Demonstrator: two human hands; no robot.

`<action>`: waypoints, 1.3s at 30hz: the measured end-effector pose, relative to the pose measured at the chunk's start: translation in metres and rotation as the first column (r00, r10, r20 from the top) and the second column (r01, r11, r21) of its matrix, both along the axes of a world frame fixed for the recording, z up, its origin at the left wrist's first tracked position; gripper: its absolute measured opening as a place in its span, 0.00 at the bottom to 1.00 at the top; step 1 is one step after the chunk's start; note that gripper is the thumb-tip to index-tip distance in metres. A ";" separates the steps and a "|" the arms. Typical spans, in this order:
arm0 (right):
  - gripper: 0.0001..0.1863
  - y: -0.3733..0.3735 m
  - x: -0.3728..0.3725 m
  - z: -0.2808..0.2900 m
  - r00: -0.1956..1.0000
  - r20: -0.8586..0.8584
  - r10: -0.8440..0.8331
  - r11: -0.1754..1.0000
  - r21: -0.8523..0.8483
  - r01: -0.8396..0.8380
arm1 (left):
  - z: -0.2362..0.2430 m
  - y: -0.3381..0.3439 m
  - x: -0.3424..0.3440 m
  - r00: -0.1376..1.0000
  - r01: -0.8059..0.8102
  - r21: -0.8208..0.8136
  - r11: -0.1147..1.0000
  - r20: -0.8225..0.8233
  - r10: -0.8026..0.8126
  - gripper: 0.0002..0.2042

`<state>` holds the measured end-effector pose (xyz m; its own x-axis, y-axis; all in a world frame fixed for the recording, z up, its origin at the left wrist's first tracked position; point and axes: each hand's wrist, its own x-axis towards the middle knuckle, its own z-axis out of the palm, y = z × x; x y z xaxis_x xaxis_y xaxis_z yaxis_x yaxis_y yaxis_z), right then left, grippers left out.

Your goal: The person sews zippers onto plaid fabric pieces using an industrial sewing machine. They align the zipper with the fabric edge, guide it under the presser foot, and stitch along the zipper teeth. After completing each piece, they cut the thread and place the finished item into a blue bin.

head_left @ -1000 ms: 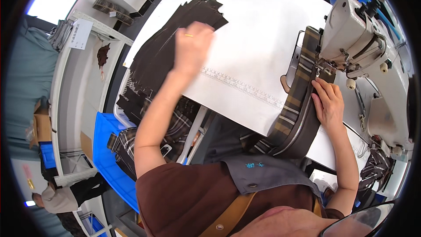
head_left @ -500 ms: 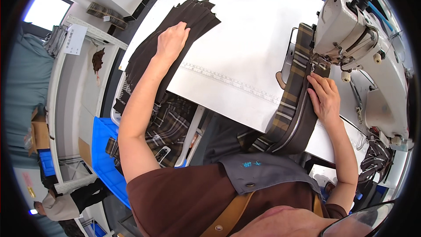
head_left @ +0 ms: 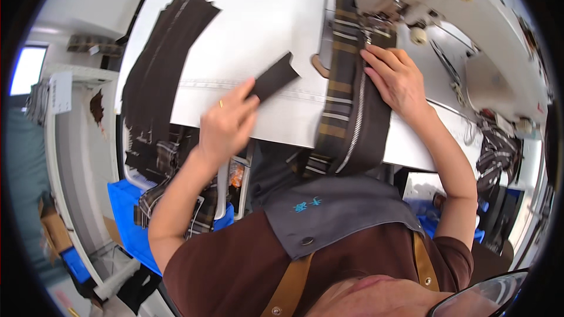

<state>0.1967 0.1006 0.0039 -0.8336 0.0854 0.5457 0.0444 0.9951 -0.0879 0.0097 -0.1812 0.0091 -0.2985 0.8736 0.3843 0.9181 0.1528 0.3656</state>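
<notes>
My left hand, slightly blurred, is closed on one end of a short dark brown fabric strip above the white table. A dark fabric piece with a metal zipper and a plaid side lies under the needle area of the sewing machine. At the zipper's edge, just in front of the presser foot, my right hand is closed on the piece with its fingertips and thumb. A stack of similar dark strips lies to the left; its far ends are jagged.
White table bears a printed ruler line. A blue bin with plaid fabric stands below its left edge. Scissors-like metal snips lie right of the needle area. Bundled striped fabric sits at the far right.
My left hand has come off the stack toward me and to the right, carrying one dark strip. My right hand stays by the needle, its fingers more bent. The whole view has shifted.
</notes>
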 end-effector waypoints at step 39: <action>0.18 -0.002 0.003 -0.005 1.000 0.004 -0.017 0.999 -0.050 0.017 | -0.009 0.178 -0.005 0.858 0.503 0.096 0.859 -0.171 -0.484 0.17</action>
<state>0.1999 0.0987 -0.0008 -0.8340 0.1267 0.5371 0.0614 0.9885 -0.1379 0.0048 -0.0030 0.0000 0.2221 0.8301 0.5115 0.9015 -0.3747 0.2166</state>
